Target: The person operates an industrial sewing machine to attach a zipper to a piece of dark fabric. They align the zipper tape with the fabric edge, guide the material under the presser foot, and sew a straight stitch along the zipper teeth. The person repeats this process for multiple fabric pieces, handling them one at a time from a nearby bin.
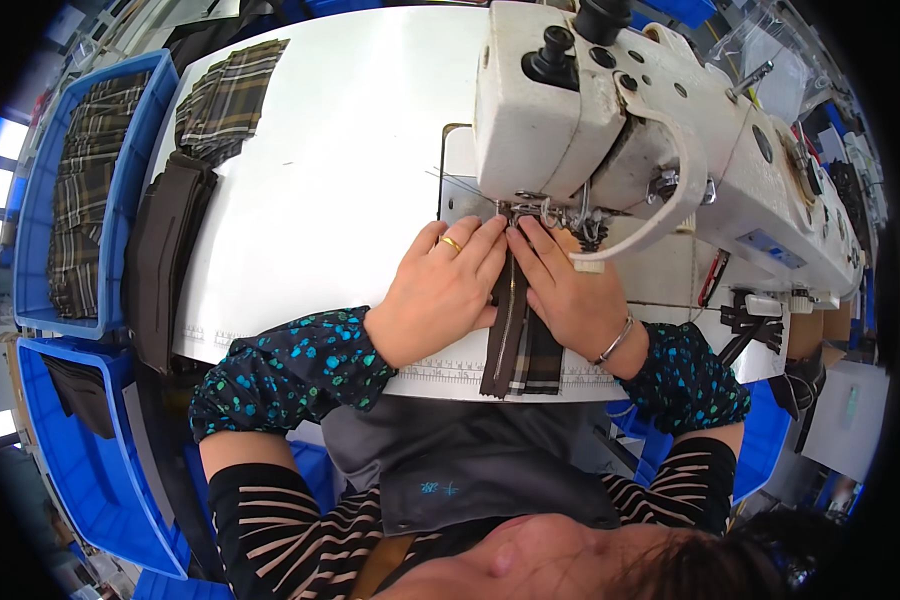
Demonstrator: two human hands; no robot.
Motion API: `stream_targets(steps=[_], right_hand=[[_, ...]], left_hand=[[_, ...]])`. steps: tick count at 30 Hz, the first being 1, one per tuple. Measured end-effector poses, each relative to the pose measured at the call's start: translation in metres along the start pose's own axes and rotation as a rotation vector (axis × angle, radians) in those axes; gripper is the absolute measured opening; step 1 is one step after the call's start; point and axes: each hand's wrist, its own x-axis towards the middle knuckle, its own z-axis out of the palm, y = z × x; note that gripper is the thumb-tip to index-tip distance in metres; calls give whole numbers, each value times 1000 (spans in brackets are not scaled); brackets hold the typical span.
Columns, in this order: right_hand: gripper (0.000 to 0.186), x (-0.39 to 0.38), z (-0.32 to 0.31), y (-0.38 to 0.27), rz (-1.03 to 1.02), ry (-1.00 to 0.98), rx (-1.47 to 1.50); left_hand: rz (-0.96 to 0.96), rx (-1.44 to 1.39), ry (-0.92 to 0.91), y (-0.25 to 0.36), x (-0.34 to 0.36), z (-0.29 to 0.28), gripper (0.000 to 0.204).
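A dark brown zipper strip [504, 345] with metal teeth lies on a piece of plaid fabric [541, 360]. Both run from the table's front edge up under the needle area of a white sewing machine [550, 130]. My left hand [440, 285], with a gold ring, rests flat along the zipper's left side, fingertips close to the presser foot. From the right, my right hand [573, 295] lies on the strip and the plaid, fingers stretched toward the same spot. The fabric under my palms and fingertips is hidden.
Plaid pieces [232, 95] and a stack of dark brown strips [170, 260] lie at the table's left. Beyond stand a blue bin [120, 200] of plaid pieces and another blue bin [80, 470]. Red-handled snips [713, 277] and dark zipper pieces [753, 318] are at right.
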Motion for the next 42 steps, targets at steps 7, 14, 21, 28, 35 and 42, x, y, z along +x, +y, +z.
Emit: stream_targets(steps=[7,14,21,28,35,42], right_hand=[[78,3,3,3,-28,28,35],[72,1,3,-2,-46,117,-17],[41,-49,-17,-46,-143,176,-102],[34,-79,0,-72,-180,292,69],[30,-87,22,-69,-264,408,9],[25,-87,24,-68,-296,479,-23]], left_hand=[[-10,-4,-18,-2,-1,0,83],[4,61,39,10,-5,-9,68],[196,69,148,39,-44,-14,48],[29,-169,143,45,-54,-15,50],[11,-128,190,59,-63,-12,47],[17,-112,238,68,-66,-8,49]])
